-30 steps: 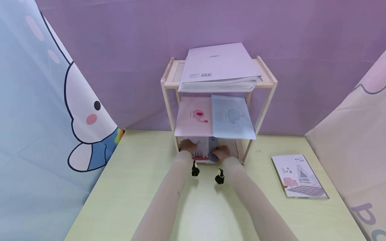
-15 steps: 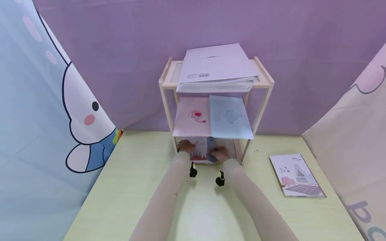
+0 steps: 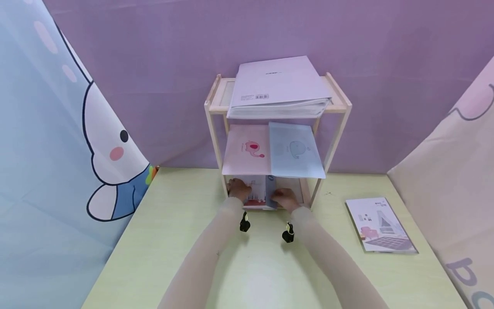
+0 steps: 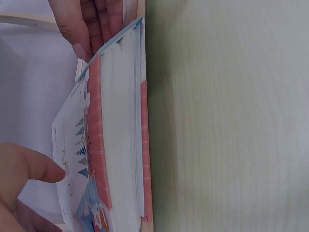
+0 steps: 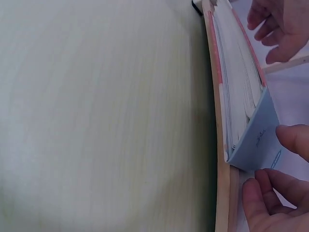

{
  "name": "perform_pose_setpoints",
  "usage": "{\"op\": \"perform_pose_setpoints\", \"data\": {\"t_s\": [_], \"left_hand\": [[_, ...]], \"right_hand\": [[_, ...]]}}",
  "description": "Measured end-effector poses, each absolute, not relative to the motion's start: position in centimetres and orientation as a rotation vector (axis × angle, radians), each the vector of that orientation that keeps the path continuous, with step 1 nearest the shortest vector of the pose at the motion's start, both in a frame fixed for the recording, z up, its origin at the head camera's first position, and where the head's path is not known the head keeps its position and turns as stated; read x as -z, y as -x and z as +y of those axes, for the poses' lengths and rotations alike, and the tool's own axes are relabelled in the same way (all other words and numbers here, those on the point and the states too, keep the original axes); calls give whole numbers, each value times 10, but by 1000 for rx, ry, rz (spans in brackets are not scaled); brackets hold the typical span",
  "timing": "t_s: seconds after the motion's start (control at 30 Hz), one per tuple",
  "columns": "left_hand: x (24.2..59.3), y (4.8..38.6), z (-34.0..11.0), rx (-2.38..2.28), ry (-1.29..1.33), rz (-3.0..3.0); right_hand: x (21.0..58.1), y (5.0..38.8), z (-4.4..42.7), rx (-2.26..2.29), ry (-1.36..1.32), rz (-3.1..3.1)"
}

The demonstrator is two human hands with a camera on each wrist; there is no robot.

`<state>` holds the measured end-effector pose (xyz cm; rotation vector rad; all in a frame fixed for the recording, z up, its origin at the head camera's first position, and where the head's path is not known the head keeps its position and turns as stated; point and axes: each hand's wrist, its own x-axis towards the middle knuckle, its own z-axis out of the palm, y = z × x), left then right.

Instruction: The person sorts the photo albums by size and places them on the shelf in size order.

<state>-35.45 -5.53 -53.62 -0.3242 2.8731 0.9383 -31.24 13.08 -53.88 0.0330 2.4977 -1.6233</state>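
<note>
On the rack's bottom level lies a thick book (image 3: 256, 191), its light cover red along the bottom and its spine (image 5: 258, 137) blue. My left hand (image 3: 239, 189) is at the book's left side, a finger near the cover in the left wrist view. By the spine is my right hand (image 3: 286, 198), fingers loosely bent; whether the fingertips touch it is hard to tell. Neither hand grips the book. Above, a pink booklet (image 3: 247, 150) with an elephant and a blue booklet (image 3: 297, 150) with a whale lie side by side on the middle level, partly covering the bottom one.
The wooden rack (image 3: 335, 133) stands at the back of the table (image 3: 185, 223), against a purple curtain (image 3: 173, 86). A large white album (image 3: 279, 83) lies on its top. Another book (image 3: 381, 225) with a room drawing lies on the table at right.
My right hand has shifted slightly right, away from the spine, and its wrist has turned. My left hand's fingers have loosened at the book's left side. The book has stayed in place.
</note>
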Motion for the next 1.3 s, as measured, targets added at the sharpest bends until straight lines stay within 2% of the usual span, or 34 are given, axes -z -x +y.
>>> {"op": "perform_pose_setpoints", "data": {"t_s": [0.17,0.47,0.77,1.03,1.3], "left_hand": [[530,341,-51,-969,303,2958],[525,317,-52,-1014,53,3004],[531,306,-53,-1058,-88,3061],[537,296,-52,-1090,-118,3101],[535,280,-44,-1245,-254,3055]], "right_hand": [[537,306,132,1604,5,2488],[535,292,135,1689,21,2406],[533,271,141,1764,83,2335],[543,253,148,1826,251,2238],[550,241,162,1796,171,2260]]}}
